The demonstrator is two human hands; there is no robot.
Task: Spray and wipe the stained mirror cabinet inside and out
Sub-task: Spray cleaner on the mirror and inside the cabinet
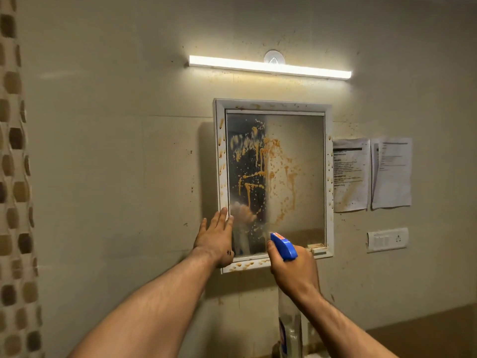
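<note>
The mirror cabinet [327, 177] hangs on the wall with a white frame. Orange-brown streaks and drips cover its mirror door [304, 156], and spots dot the frame. My left hand [215, 237] lies flat with fingers apart against the door's lower left edge. My right hand [294, 272] grips a spray bottle [284, 245] with a blue trigger head, its nozzle pointing at the lower part of the glass. The bottle's clear body [290, 329] hangs down below my wrist.
A lit tube light [268, 67] is fixed above the cabinet. Two printed paper sheets [371, 174] are taped to the wall on the right, with a switch plate [387, 239] beneath them. Patterned tiles [15, 177] run down the left edge.
</note>
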